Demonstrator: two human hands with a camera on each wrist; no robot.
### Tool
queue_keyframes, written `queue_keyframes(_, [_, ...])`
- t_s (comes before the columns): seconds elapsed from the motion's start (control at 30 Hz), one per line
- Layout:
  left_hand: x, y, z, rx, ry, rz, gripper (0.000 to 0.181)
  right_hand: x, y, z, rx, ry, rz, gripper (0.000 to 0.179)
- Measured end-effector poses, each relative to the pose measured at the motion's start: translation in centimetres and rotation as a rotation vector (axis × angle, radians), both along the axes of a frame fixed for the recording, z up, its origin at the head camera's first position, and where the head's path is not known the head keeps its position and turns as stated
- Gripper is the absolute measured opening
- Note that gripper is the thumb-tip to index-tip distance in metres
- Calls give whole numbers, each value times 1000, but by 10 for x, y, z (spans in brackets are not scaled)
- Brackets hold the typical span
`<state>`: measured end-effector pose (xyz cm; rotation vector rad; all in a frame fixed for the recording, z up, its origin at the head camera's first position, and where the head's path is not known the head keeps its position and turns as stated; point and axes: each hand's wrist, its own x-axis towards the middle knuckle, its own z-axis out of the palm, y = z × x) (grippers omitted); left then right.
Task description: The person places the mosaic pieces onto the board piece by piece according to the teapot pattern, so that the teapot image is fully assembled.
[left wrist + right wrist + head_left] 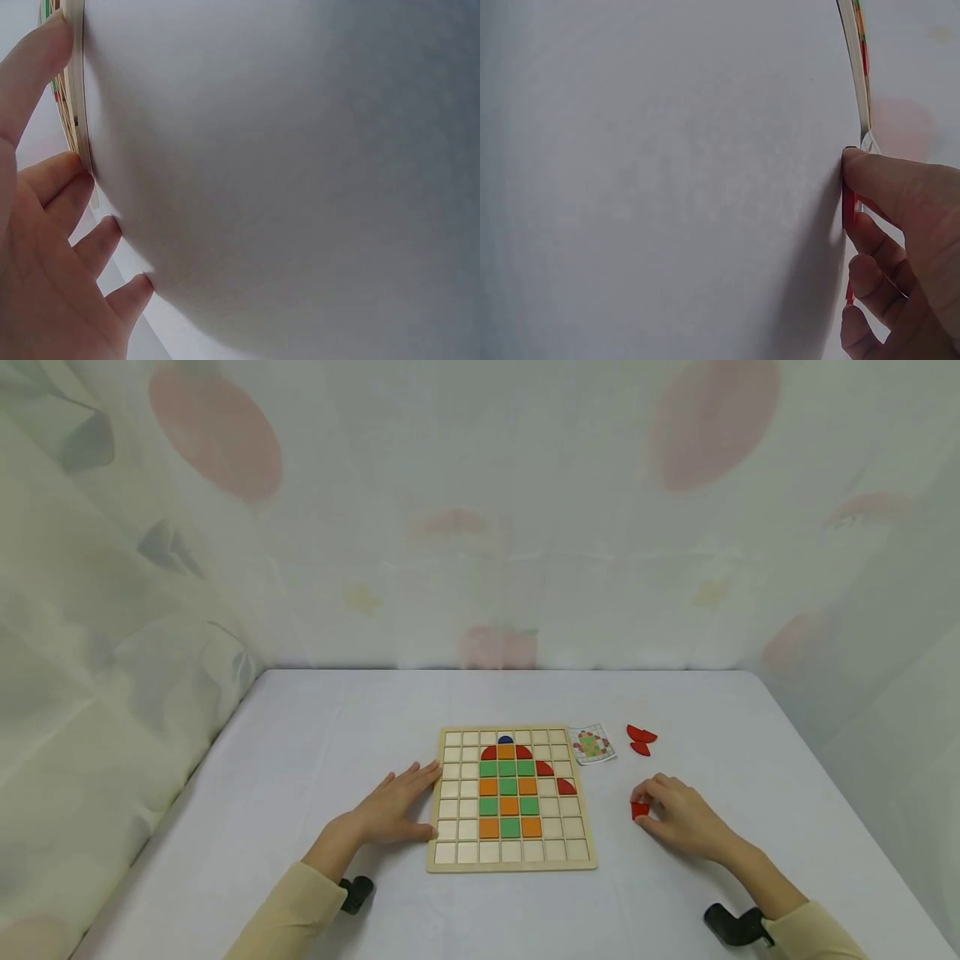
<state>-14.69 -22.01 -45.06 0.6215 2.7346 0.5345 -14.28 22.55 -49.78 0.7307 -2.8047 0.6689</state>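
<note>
A wooden grid board [457, 853] lies on the table, with orange, green, red and blue flat tiles set in its squares. My left hand [392, 806] rests at the board's left edge, fingers spread. In the left wrist view, the left thumb and a fingertip touch the board's side [77, 90]. To the right of the board, my right hand [684, 818] pinches a red tile [640, 810] just at the table. The right wrist view shows this red tile [848, 199] edge-on between thumb and fingers; its full outline is hidden.
Several red quarter-round pieces [640, 748] lie beyond the right hand. A small picture card [592, 744] with a coloured grid pattern sits against the board's upper right edge. Patterned cloth [480, 527] hangs behind the white table [360, 710] and at both sides.
</note>
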Motion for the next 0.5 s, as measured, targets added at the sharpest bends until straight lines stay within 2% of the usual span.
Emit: queue_keyframes(0.5, [1, 2, 4, 1, -2, 1, 88, -7, -30, 12, -36, -69, 65, 24])
